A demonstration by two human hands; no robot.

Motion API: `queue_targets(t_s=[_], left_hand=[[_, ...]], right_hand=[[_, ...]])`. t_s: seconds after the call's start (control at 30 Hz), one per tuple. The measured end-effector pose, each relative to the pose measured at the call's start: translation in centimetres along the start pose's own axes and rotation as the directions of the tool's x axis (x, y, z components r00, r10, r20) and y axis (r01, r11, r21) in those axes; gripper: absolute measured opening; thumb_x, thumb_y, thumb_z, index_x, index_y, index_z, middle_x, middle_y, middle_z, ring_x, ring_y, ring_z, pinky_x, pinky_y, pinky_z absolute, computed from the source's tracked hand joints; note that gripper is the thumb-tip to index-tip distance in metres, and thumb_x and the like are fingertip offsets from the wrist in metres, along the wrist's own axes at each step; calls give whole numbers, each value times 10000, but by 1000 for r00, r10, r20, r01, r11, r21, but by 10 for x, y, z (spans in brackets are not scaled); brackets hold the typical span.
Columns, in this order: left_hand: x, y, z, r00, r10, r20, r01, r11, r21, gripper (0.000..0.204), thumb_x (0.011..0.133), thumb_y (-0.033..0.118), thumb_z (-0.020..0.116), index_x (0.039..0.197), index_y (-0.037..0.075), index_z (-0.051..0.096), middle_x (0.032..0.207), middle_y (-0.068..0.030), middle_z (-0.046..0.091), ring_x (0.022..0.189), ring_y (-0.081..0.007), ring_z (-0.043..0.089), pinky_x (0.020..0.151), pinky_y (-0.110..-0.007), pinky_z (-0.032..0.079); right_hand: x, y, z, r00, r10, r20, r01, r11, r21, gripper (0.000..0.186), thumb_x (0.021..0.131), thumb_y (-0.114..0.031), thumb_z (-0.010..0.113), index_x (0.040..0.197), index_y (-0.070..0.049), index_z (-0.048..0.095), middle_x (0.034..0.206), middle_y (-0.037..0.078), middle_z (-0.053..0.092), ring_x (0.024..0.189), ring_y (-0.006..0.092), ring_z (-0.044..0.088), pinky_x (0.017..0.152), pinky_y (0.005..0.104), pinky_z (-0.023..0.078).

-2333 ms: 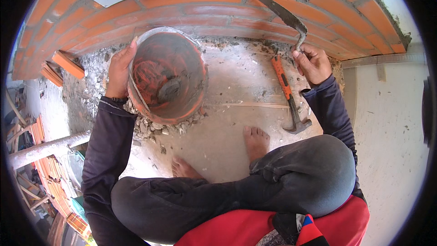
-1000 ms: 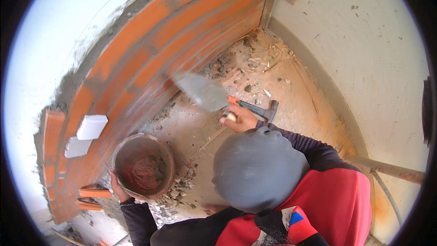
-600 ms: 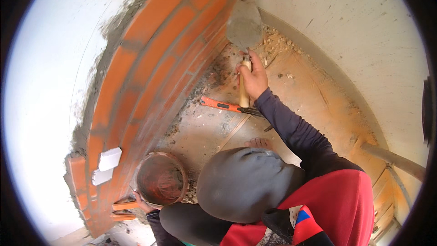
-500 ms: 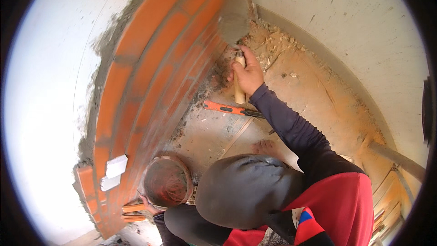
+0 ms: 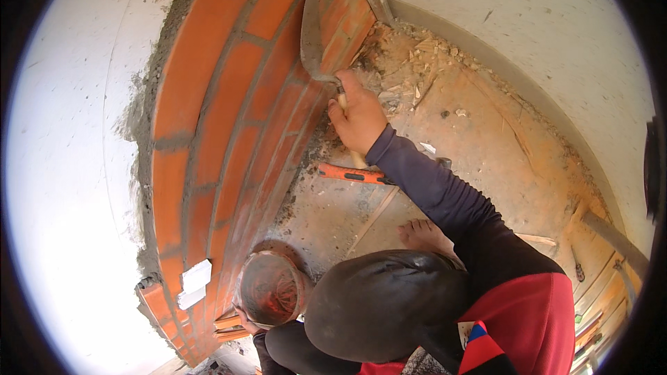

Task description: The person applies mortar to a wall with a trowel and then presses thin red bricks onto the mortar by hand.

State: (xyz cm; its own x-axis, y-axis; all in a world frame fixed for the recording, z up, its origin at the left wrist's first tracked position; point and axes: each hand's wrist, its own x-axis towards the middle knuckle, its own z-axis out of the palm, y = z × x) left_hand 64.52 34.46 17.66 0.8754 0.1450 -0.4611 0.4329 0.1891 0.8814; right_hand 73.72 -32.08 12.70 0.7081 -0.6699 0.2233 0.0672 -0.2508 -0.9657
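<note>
My right hand [image 5: 360,117] is closed around the pale wooden handle of a trowel [image 5: 312,33]. The trowel's grey blade is turned on edge close to the orange brick wall [image 5: 233,97], near its far end; whether it touches the bricks I cannot tell. Low in the view, my left hand [image 5: 246,321] grips the side of a round, mortar-stained bucket [image 5: 300,290]. Only part of that hand shows, the rest being behind the bucket. Inside the bucket I see a reddish, smeared bottom. Grey mortar [image 5: 147,187] runs along the wall's upper edge.
An orange-and-black handled tool [image 5: 353,174] lies on the dusty floor below my right forearm. Two white pieces [image 5: 194,283] are on the brickwork, and loose bricks [image 5: 229,330] sit behind the bucket. Debris lines the far corner, a pale wall [image 5: 556,62] is on the right, and a pipe [image 5: 615,242] is nearby.
My right hand has swung the trowel left from over the floor to the brick wall, turning its blade from face-on to edge-on. The left hand still grips the bucket; the view has shifted slightly.
</note>
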Motion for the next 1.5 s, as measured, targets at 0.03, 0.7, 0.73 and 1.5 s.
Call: queue_targets(t_s=[0.03, 0.7, 0.73, 1.5], left_hand=[[-1, -1, -1, 1000, -4, -12, 4, 1000, 1, 648, 987, 544, 428, 1428, 69, 431, 1423, -135, 473, 1298, -329, 433, 1096, -470, 339], [-2, 13, 10, 995, -58, -78, 66, 992, 105, 711, 965, 595, 405, 1458, 82, 393, 1448, -158, 441, 1304, -374, 438, 1092, -508, 363], [-1, 14, 13, 996, -53, -79, 62, 991, 117, 711, 965, 594, 406, 1457, 82, 395, 1447, -157, 442, 1303, -374, 439, 1092, -507, 364], [12, 29, 34, 991, -31, -134, 65, 963, 262, 696, 962, 586, 429, 1431, 72, 427, 1413, -147, 478, 1275, -356, 465, 1079, -485, 375]], right_hand=[[1, -7, -1, 999, 26, 41, -27, 999, 17, 427, 837, -82, 597, 1225, -25, 428, 742, 262, 583, 721, 476, 586, 661, 509, 465], [-47, -12, -9, 957, 111, 269, -144, 984, 107, 441, 813, -32, 584, 1215, 44, 420, 795, 260, 624, 704, 443, 621, 618, 485, 498], [-49, -11, -11, 964, 122, 237, -167, 970, 179, 435, 814, -37, 586, 1215, 34, 433, 832, 264, 630, 727, 443, 624, 632, 482, 499], [6, 29, -16, 992, 73, 100, -62, 992, -113, 398, 801, -38, 576, 1170, 34, 446, 806, 273, 611, 792, 475, 605, 696, 514, 479]])
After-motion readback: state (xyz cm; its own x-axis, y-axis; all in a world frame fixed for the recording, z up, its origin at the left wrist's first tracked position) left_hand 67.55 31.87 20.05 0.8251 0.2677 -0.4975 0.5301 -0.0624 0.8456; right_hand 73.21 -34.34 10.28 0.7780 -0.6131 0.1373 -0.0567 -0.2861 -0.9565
